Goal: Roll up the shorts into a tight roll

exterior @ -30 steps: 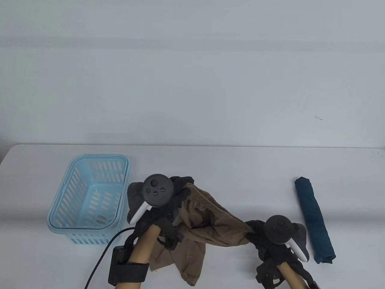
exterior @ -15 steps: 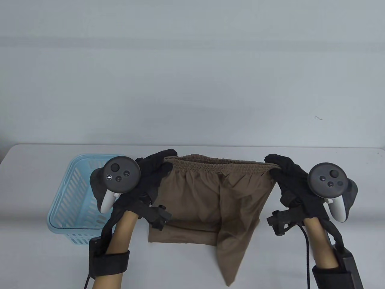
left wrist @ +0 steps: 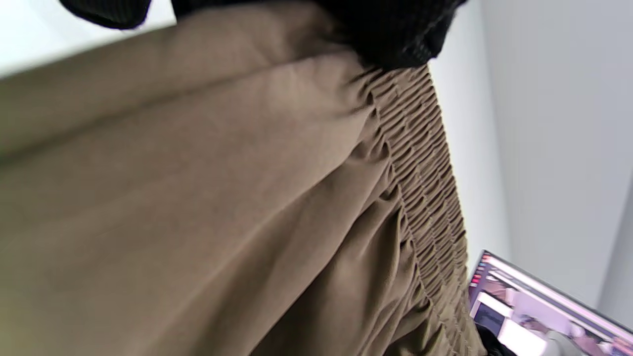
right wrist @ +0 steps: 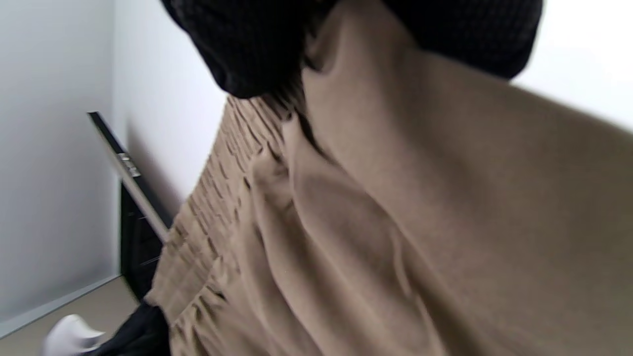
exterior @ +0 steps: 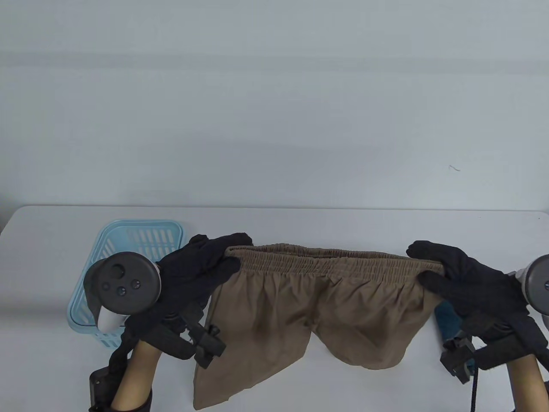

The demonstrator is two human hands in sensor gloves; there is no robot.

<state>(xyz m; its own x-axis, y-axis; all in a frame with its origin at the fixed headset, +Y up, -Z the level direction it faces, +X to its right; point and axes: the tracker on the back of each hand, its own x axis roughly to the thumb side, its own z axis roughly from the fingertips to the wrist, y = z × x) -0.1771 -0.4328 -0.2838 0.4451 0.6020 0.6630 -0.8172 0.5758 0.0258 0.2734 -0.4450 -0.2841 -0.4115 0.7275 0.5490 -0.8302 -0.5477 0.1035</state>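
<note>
1. The brown shorts [exterior: 317, 300] are held up by the waistband [exterior: 334, 262], which runs taut between the two hands; both legs hang below the fingers, toward the person.

2. The left hand [exterior: 193, 268] pinches the left end of the waistband, fingers closed over the elastic; in the left wrist view the glove's fingertips [left wrist: 395, 29] sit right on the gathered band with the cloth falling away beneath them.

3. The right hand [exterior: 463, 279] grips the right end in the same way; in the right wrist view its fingers [right wrist: 257, 49] are closed on the corner where the elastic begins.

4. The left leg [exterior: 240, 356] hangs lower than the right leg [exterior: 373, 339]. Whether its hem touches the table [exterior: 300, 223] is hard to say from above; it probably does.

5. Judged from this, the step in hand is spreading the shorts out before any rolling; nothing is rolled yet.

6. The next move calls for lowering the cloth flat on the table in front of the fingers, keeping the band stretched so that no creases set in.

7. After that, the legs likely want folding together to make a narrow strip, then rolling from one end with both hands pressing.

8. A blue basket [exterior: 141, 234] stands just beyond the left knuckles; a dark teal cloth [exterior: 448, 319] peeks out beneath the right palm.
</note>
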